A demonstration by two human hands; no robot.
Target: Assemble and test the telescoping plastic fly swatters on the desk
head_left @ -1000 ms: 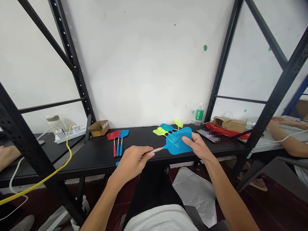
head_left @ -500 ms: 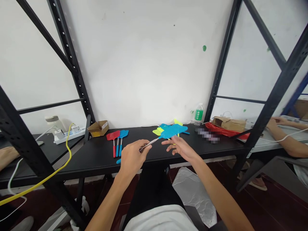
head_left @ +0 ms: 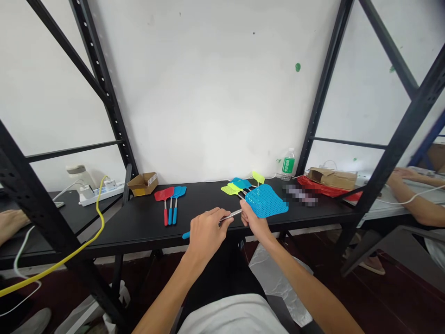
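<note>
Just past our pinching right hand (head_left: pixel 253 220), a blue plastic fly swatter (head_left: pixel 266 201); our left hand (head_left: pixel 207 236) is closed on its steel handle (head_left: pixel 231 216). A slack grip could drop it on the swatters (head_left: pixel 236 186) beyond.

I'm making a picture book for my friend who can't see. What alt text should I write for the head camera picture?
Two hands hold a blue fly swatter above a black table. The left hand grips its thin metal handle, and the right hand pinches where the mesh head begins. A red fly swatter, a blue one and a yellow-green one lie on the table.
</note>
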